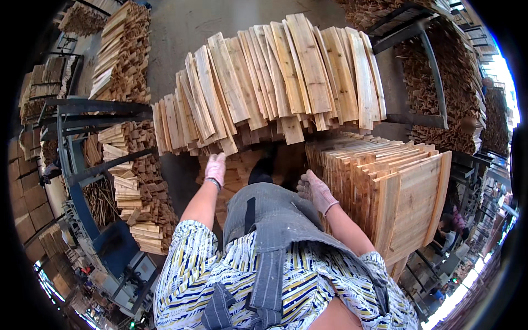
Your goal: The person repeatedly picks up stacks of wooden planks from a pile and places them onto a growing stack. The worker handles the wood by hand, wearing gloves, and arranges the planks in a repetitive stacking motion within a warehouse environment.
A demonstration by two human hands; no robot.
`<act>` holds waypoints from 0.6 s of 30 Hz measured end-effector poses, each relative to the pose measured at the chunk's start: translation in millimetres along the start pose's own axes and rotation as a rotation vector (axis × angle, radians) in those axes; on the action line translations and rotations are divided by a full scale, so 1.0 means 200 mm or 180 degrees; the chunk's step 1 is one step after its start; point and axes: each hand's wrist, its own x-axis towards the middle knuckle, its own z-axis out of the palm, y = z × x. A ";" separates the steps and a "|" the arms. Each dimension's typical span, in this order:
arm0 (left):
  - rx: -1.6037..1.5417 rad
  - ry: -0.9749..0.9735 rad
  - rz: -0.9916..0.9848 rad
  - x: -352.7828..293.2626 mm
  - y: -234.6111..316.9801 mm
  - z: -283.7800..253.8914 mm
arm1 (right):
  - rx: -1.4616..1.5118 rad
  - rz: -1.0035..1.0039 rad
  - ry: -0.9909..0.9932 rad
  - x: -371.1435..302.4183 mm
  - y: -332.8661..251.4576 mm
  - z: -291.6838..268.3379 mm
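Observation:
My left hand (215,168), in a pale pinkish glove, is raised just below the near end of a wooden board (227,144) that juts out of the pile. Its fingertips are close to that end; whether they touch it I cannot tell. The fingers look loosely bent, with nothing seen in them. My right hand (316,192), gloved likewise, hangs beside the left side of a stack of wooden panels (415,192). Its fingers are slightly curled and the thumb stands apart; it holds nothing visible. Ahead lies a wide, fanned pile of loose boards (269,71).
Bundled wood stacks (140,187) stand at the left beside a blue metal frame (91,176). Dark metal bars (434,77) rise at the right, before a large stack of wood (443,82). Grey floor (187,25) shows beyond the board pile. Wooden pieces lie low near my legs.

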 end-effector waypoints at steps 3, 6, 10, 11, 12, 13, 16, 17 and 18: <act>-0.0109 0.0234 -0.0329 0.06 0.17 -0.11 | -0.0185 0.0324 -0.0546 0.15 -0.06 0.10; -0.0280 0.0227 0.0119 0.37 0.07 -0.19 | -0.0373 0.0513 -0.1098 0.37 -0.14 0.23; 0.0047 0.0164 -0.0014 0.53 0.19 -0.27 | -0.0437 0.0584 -0.1067 0.83 -0.12 0.40; 0.0072 0.0218 0.0027 0.59 0.20 -0.29 | -0.0420 0.0502 -0.1174 0.84 -0.20 0.49; 0.0082 0.0233 0.0072 0.67 0.20 -0.29 | -0.0286 0.0441 -0.1143 0.93 -0.22 0.54; 0.0101 0.0235 0.0118 0.76 0.20 -0.28 | -0.0140 0.0379 -0.1101 1.03 -0.25 0.59; 0.0084 0.0238 0.0324 1.15 0.22 -0.27 | 0.0090 0.0070 -0.1007 1.28 -0.33 0.74; 0.0094 0.0211 0.0412 1.32 0.22 -0.28 | 0.0131 -0.0046 -0.0814 1.42 -0.33 0.75; 0.0470 -0.0223 0.1413 1.59 0.05 -0.42 | 0.0092 -0.0103 -0.0722 1.52 -0.33 0.79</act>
